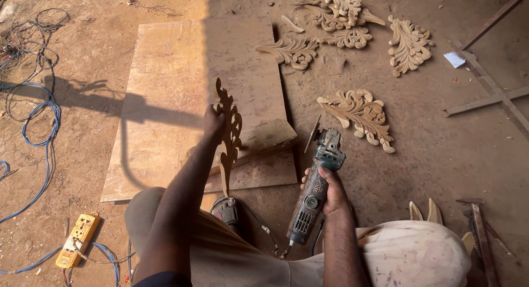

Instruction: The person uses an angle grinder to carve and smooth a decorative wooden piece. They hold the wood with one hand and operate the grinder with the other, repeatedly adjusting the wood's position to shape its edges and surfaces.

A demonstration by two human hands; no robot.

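My left hand point(213, 123) grips a carved wooden ornament point(230, 133) and holds it upright on edge, its lower tip near my sandalled foot point(226, 210). The piece stands over a plywood board point(165, 105) lying on the dirt floor. My right hand point(329, 191) is closed around the body of a teal angle grinder point(317, 182), whose disc point(313, 135) points away from me, to the right of the ornament and not touching it.
Several finished leaf carvings lie on the ground, one point(361, 115) close to the grinder and others point(341, 17) at the top. A yellow power strip point(77, 240) and blue cable point(47, 132) sit left. Metal bars point(487, 97) lie right.
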